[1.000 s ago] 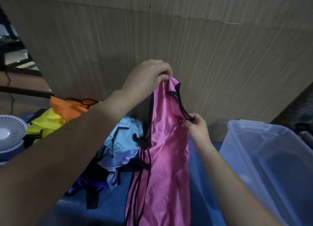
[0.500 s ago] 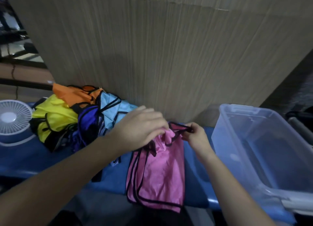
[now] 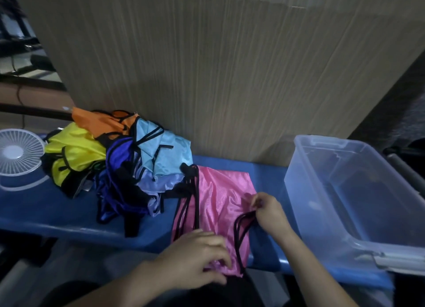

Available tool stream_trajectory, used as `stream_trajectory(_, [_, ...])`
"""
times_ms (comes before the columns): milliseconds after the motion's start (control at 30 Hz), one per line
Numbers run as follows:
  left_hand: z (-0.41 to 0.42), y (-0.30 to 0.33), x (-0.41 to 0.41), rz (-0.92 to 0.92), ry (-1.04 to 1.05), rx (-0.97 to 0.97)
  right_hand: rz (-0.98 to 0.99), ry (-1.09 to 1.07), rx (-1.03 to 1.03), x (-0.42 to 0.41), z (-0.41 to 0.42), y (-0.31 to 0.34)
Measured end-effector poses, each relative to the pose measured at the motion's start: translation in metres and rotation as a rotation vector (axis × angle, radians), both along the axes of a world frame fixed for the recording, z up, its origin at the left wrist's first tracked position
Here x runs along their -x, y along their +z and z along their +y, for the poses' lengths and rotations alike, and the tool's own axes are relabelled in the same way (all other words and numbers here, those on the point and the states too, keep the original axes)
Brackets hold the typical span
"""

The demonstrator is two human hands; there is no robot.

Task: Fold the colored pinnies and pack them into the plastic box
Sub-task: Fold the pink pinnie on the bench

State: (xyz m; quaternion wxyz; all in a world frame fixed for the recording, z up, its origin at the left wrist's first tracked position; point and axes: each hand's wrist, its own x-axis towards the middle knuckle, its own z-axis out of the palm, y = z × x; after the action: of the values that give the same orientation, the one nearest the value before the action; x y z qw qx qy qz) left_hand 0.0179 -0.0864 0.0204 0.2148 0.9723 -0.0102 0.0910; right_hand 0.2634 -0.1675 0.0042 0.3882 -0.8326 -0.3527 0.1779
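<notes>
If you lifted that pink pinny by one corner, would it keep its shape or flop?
Probably flop: the pink pinny lies creased and limp on the blue table. Its sheen suggests slippery cloth, so folds may slide apart. It looks thin and light; the right hand pinches its black strap with fingertips alone.

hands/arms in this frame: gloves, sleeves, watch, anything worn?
Nothing worn shows. Left hand and right hand are bare: no gloves, and no rings or watch that I can make out. Both forearms are uncovered as far as the bottom edge of the frame, with no sleeve cuff visible. Lighting is dim, so fine marks cannot be told.
</notes>
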Motion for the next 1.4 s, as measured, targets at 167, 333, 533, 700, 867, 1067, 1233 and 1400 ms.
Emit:
stream_trajectory(167, [0.041,-0.004,-0.021,-0.176,0.529,0.576,0.113,-0.14,-0.065,-0.007,0.015,-0.004])
stream_trajectory(333, [0.105,-0.004,-0.067,-0.113,1.009,0.67,0.1,-0.215,-0.132,-0.017,0.041,-0.012])
stream_trajectory(533, [0.132,-0.003,-0.094,0.023,1.07,0.446,0.235,-0.18,-0.075,-0.034,0.061,-0.009])
stream_trajectory(700, [0.126,-0.01,-0.102,0.013,1.02,0.389,0.249,-0.18,-0.088,-0.042,0.068,-0.014])
stream_trajectory(867, [0.136,-0.011,-0.102,-0.291,1.004,0.443,0.298,-0.207,-0.148,-0.048,0.074,-0.015])
stream_trajectory(1067, [0.165,0.009,-0.109,-0.275,0.937,0.393,0.445,-0.211,-0.308,-0.056,0.072,-0.01])
stream_trajectory(1233, [0.153,0.002,-0.101,0.074,0.886,0.331,0.582,-0.196,-0.256,-0.059,0.072,-0.01])
stream_trajectory(1400, [0.144,0.0,-0.097,0.17,0.851,0.313,0.542,-0.135,-0.212,-0.057,0.077,-0.015])
